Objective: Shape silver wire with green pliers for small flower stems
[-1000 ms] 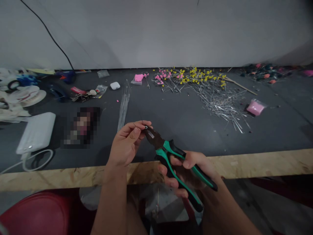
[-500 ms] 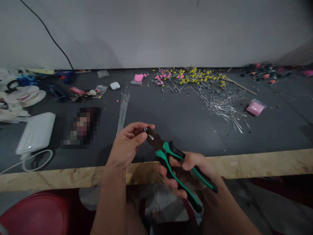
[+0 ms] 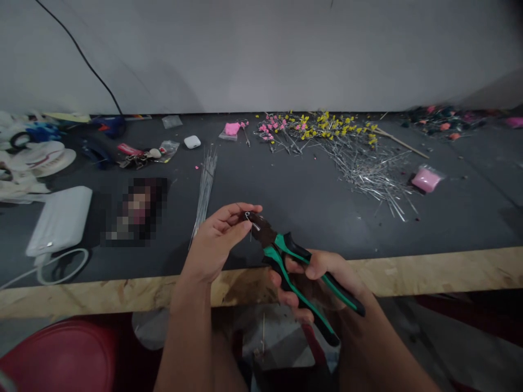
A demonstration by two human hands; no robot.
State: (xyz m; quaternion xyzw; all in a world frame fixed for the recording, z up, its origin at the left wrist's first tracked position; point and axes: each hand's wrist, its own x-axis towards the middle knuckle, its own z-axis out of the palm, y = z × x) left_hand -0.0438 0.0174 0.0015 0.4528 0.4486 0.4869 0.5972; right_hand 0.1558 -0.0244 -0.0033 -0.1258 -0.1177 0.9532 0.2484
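While the right hand (image 3: 333, 267) grips the pliers (image 3: 266, 233), the left hand (image 3: 208, 247) pinches wire (image 3: 247, 215) at their tip. Gentle squeezing, with fingertips aside, is better.

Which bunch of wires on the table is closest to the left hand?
The narrow bundle of silvery wires, beside the left hand. Its wires lie mostly side by side; the messy wire pile is farther right, by the yellow tips.
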